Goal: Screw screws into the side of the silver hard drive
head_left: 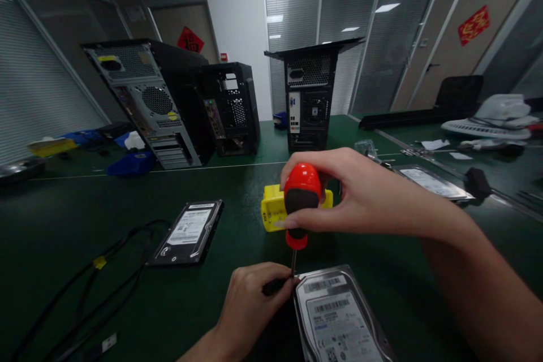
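Observation:
My right hand [335, 189] is wrapped round the red and black handle of a screwdriver [302, 195], held upright. Its thin shaft points down to the top left corner of a silver hard drive [339, 317] lying label up on the table. Beside that corner, my left hand [258, 297] pinches a small dark object [275, 287] between thumb and finger, close to the screwdriver tip. The tip itself is partly hidden by my left fingers. Behind the screwdriver sits a yellow box [272, 209], partly covered by my right hand.
Another hard drive [186, 232] lies left of centre, near a black cable [139, 266]. Computer cases [156, 107] stand at the back left, one more [309, 102] at back centre. A third drive [432, 182] lies to the right. A blue tray [131, 164] is at the left.

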`<action>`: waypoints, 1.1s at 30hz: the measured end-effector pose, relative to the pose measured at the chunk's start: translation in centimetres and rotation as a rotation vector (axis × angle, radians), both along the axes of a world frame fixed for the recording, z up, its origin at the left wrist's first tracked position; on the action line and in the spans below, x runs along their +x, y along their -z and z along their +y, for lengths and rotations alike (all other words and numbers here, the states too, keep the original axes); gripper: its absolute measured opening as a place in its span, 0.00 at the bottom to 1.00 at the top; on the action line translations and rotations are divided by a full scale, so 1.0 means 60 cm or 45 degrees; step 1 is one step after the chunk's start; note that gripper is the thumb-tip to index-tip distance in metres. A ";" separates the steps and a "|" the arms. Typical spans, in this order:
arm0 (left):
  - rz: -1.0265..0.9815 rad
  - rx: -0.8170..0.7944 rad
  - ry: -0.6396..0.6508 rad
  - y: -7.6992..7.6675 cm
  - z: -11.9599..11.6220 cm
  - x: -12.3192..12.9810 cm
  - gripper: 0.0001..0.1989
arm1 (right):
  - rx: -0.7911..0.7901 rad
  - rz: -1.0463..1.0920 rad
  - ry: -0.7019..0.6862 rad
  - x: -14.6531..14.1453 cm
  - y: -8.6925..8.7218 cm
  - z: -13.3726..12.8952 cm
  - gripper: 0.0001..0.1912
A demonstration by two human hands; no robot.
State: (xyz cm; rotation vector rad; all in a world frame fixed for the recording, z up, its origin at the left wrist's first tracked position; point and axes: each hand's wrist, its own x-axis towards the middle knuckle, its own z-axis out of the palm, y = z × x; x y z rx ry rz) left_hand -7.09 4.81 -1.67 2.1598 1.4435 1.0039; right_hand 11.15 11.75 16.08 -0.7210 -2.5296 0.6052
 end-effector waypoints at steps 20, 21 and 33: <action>-0.076 -0.211 0.100 -0.010 0.004 -0.002 0.10 | -0.023 0.181 -0.168 -0.009 0.012 0.002 0.18; -0.089 -0.256 0.092 -0.011 0.004 -0.002 0.10 | -0.037 0.188 -0.150 -0.009 0.014 0.002 0.19; -0.409 -0.583 0.138 -0.012 0.010 -0.018 0.12 | -0.091 0.194 -0.298 -0.008 0.019 0.009 0.12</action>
